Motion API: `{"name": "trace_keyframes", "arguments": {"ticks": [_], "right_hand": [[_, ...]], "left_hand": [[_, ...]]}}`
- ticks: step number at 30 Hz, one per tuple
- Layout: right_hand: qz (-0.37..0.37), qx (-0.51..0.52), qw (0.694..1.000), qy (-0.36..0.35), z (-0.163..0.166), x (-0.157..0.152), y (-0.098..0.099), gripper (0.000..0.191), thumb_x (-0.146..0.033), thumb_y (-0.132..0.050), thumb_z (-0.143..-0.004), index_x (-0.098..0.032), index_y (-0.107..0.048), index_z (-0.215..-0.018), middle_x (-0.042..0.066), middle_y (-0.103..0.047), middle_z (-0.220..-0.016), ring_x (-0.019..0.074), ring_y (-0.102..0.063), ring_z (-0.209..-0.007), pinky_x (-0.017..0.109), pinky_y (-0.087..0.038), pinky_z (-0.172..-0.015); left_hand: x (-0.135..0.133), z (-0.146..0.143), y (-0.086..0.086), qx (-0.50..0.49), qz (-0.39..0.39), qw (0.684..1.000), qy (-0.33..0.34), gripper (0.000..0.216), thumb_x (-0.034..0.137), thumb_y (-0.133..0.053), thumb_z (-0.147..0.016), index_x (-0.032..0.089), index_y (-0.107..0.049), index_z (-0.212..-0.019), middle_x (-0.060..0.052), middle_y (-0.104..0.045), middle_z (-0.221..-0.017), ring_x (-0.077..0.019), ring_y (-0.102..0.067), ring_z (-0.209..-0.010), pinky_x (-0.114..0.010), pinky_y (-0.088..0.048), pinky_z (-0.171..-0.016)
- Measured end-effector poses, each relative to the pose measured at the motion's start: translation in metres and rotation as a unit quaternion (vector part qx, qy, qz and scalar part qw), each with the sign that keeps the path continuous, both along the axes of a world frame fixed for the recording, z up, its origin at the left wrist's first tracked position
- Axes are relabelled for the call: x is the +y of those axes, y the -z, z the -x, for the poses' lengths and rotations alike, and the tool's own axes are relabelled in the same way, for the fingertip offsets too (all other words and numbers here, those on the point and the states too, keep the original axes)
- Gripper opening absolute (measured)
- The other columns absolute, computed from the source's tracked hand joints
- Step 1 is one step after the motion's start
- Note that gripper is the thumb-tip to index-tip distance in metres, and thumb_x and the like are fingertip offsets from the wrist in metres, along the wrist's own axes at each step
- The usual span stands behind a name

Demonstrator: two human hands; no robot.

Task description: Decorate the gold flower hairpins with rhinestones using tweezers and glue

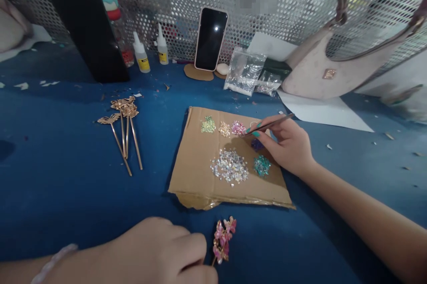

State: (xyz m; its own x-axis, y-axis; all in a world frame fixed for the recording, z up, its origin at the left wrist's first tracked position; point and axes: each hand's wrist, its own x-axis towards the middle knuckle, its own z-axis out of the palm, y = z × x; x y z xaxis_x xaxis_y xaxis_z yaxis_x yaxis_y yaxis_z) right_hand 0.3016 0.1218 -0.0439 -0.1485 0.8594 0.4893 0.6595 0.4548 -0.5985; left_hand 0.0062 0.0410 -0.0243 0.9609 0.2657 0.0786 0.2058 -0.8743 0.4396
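Observation:
My left hand [167, 250] is closed around the stem of a gold hairpin [223, 239] with pink petals, low in front of me. Slim metal tweezers [271, 124] are pinched in my right hand [290, 144], their tips close to a pile of pink gems [238, 128]. These lie on a cardboard sheet [193, 159], along with green gems [208, 124], peach gems [224, 129], a wide spread of clear silvery gems [230, 166] and teal gems [262, 166]. Dark blue gems [256, 144] are partly covered by my right hand.
Several gold hairpins [125, 128] lie at left on the blue table. Behind stand a black tablet [86, 30], two glue bottles [143, 59] and a phone [211, 39]. Plastic bags [245, 70], white paper [330, 112] and a pale handbag [313, 70] sit at back right.

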Motion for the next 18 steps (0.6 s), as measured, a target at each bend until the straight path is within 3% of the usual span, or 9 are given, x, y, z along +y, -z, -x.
{"name": "trace_keyframes", "arguments": {"ticks": [3, 8, 12, 18], "right_hand": [[0.016, 0.016, 1.000, 0.018, 0.000, -0.013, -0.002, 0.011, -0.027, -0.060, -0.082, -0.026, -0.056, -0.093, 0.004, -0.066, -0.084, 0.0230, -0.066, -0.079, 0.041, -0.055, -0.074], [0.037, 0.032, 0.999, 0.021, 0.005, -0.046, -0.005, 0.009, -0.029, -0.059, -0.084, -0.026, -0.056, -0.092, 0.003, -0.067, -0.082, 0.0218, -0.066, -0.078, 0.038, -0.056, -0.072], [0.041, 0.029, 0.999, -0.015, 0.012, -0.076, -0.009, 0.009, -0.023, -0.057, -0.084, -0.028, -0.055, -0.091, 0.002, -0.067, -0.082, 0.0214, -0.067, -0.079, 0.041, -0.056, -0.076], [0.057, 0.005, 0.994, -0.097, 0.030, -0.108, -0.019, 0.014, -0.016, -0.056, -0.083, -0.027, -0.053, -0.091, 0.002, -0.068, -0.079, 0.0190, -0.068, -0.072, 0.032, -0.057, -0.062]], "left_hand": [[0.001, 0.002, -0.007, -0.007, 0.004, 0.999, 0.047, 0.018, 0.021, -0.068, -0.078, 0.020, -0.050, -0.081, 0.005, -0.056, -0.076, -0.0116, -0.044, -0.054, -0.027, -0.023, -0.042], [0.000, 0.003, -0.013, 0.017, -0.026, 0.999, 0.025, 0.008, 0.024, -0.056, -0.089, 0.018, -0.053, -0.084, 0.002, -0.056, -0.077, -0.0135, -0.051, -0.062, -0.028, -0.032, -0.050], [-0.001, 0.004, -0.013, 0.033, -0.040, 0.998, 0.037, 0.008, 0.026, -0.054, -0.088, 0.018, -0.054, -0.088, 0.000, -0.056, -0.080, -0.0148, -0.052, -0.062, -0.029, -0.034, -0.050], [-0.002, 0.004, -0.013, 0.013, -0.077, 0.996, 0.035, 0.008, 0.024, -0.051, -0.088, 0.017, -0.054, -0.085, 0.000, -0.053, -0.077, -0.0133, -0.047, -0.057, -0.029, -0.030, -0.047]]}}
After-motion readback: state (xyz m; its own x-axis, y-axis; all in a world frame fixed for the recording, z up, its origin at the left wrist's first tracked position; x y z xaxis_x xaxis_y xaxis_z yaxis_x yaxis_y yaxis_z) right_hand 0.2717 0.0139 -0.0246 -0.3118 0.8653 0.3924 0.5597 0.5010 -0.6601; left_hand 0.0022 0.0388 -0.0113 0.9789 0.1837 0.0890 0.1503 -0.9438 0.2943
